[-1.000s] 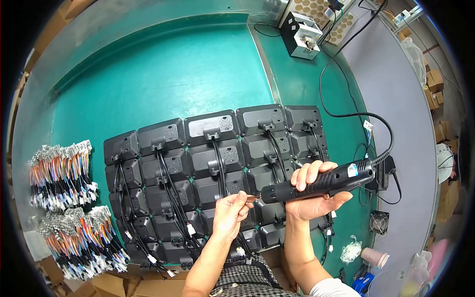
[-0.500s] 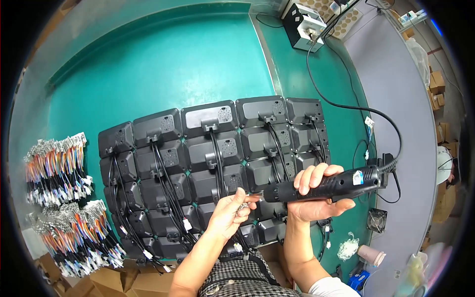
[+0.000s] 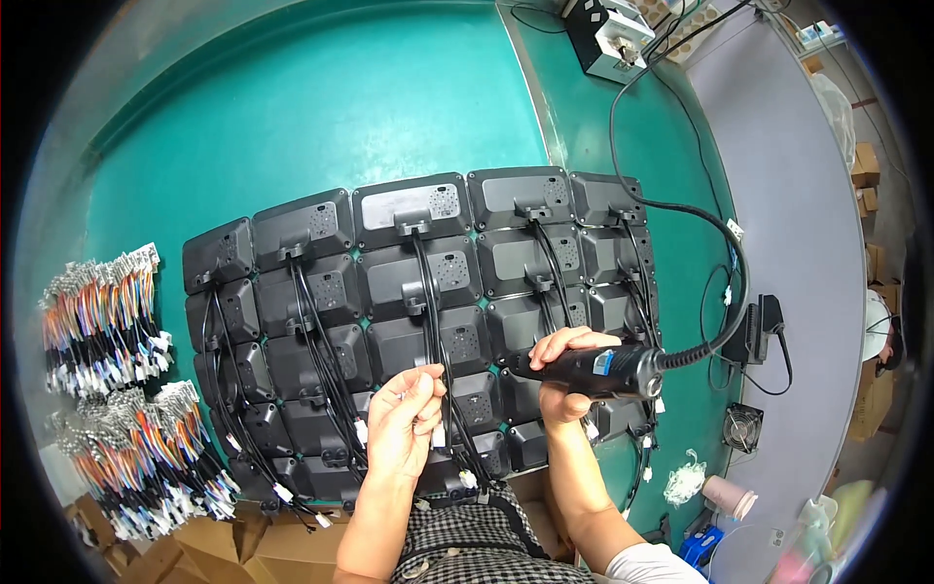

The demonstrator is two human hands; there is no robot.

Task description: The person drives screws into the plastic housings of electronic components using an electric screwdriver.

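Note:
My right hand (image 3: pixel 566 366) is wrapped round a black electric screwdriver (image 3: pixel 615 371) over the right part of the grid. The tool's tip points left and down and blends into the dark housings. My left hand (image 3: pixel 404 419) is closed, thumb against fingers, just left of the tool; whatever lies in it is hidden. Beneath both hands, black rectangular housings (image 3: pixel 416 273) lie back side up in rows, edge to edge. Each has a small bracket, and black cables (image 3: pixel 430 313) run toward me, ending in white connectors (image 3: pixel 467 479).
Two bundles of coloured wire harnesses (image 3: pixel 105 321) lie at the left. A thick cord (image 3: pixel 744 282) loops from the screwdriver toward a black-and-white machine (image 3: pixel 615 44) at the back right. To the right are a small fan (image 3: pixel 742 428), a pink cup (image 3: pixel 730 497) and white string (image 3: pixel 686 481).
My left hand has drawn away from the screwdriver's tip, to the left, and closed over the small silvery pieces seen in it. The screwdriver has swung tip-down and shifted left over the housings.

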